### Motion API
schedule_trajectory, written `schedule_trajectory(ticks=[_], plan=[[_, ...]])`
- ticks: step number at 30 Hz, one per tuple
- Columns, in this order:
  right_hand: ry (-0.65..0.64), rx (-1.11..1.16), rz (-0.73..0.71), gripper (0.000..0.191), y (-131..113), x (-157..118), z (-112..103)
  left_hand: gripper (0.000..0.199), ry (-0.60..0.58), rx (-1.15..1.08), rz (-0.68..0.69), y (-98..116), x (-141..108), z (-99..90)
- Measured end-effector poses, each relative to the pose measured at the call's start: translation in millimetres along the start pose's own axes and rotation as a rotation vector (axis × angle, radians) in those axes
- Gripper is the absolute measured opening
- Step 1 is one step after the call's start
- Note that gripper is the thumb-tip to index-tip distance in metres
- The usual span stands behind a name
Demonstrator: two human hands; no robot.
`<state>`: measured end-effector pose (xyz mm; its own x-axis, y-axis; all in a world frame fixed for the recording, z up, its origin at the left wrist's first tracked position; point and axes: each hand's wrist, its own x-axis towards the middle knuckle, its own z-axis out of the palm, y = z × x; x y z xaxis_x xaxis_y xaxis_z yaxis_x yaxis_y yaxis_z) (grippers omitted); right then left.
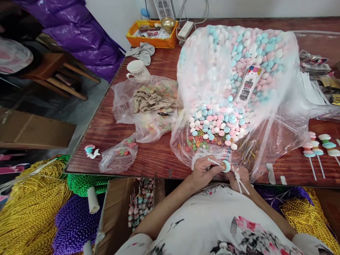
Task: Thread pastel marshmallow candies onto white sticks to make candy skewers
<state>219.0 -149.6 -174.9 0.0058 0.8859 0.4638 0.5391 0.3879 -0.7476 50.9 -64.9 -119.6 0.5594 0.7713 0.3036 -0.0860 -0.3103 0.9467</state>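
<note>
At the table's front edge, my left hand (205, 169) is closed in a pinch on a thin white stick (214, 162). A pale blue and white candy-like disc (226, 165) is at the stick's end, between my two hands. Right beside it, my right hand (240, 176) is closed around a bunch of white sticks (241, 184) that poke out below the fingers. Its fingertips are close to the disc; whether they touch it I cannot tell. Just beyond my hands lie loose pink, white and blue discs (212, 122) and small coloured rings (198, 143) on clear plastic.
A large clear bag (276, 71) of discs fills the middle. Finished-looking stacks on sticks (313, 145) lie at right. To the left are a white mug (138, 70), a crumpled cloth (152, 101), a small plastic bag (119, 156) and an orange tray (159, 42).
</note>
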Motion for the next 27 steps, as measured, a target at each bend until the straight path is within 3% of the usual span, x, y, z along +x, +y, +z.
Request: schedule_trajectory(ticks=[2,4,6,8,11,14,17,22,27], plan=[[0.025,-0.032,0.068,0.027,1,1,-11,0.013,-0.026,0.035,-0.018,-3,6,-8.0],[0.105,-0.088,0.223,0.024,2,3,-26,0.016,0.021,0.142,-0.004,-7,14,-23.3],[0.200,-0.089,0.384,0.025,6,4,-41,0.015,0.110,0.326,0.035,-13,26,-42.5],[0.238,-0.025,0.464,0.032,11,5,-50,0.013,0.121,0.584,0.074,-20,40,-60.2],[0.195,0.003,0.476,0.035,17,2,-53,0.016,-0.060,0.960,0.045,-26,62,-75.4],[0.128,-0.046,0.404,0.025,19,-1,-50,0.020,-0.195,1.154,-0.062,-24,76,-82.4],[0.087,-0.067,0.364,0.019,19,-2,-50,0.020,-0.166,1.125,-0.156,-18,76,-95.8],[0.103,-0.070,0.345,0.016,21,-1,-53,0.016,-0.078,0.935,-0.318,-13,56,-121.1],[0.097,-0.099,0.331,0.015,21,0,-52,0.018,-0.038,0.996,-0.252,-17,45,-111.6]])
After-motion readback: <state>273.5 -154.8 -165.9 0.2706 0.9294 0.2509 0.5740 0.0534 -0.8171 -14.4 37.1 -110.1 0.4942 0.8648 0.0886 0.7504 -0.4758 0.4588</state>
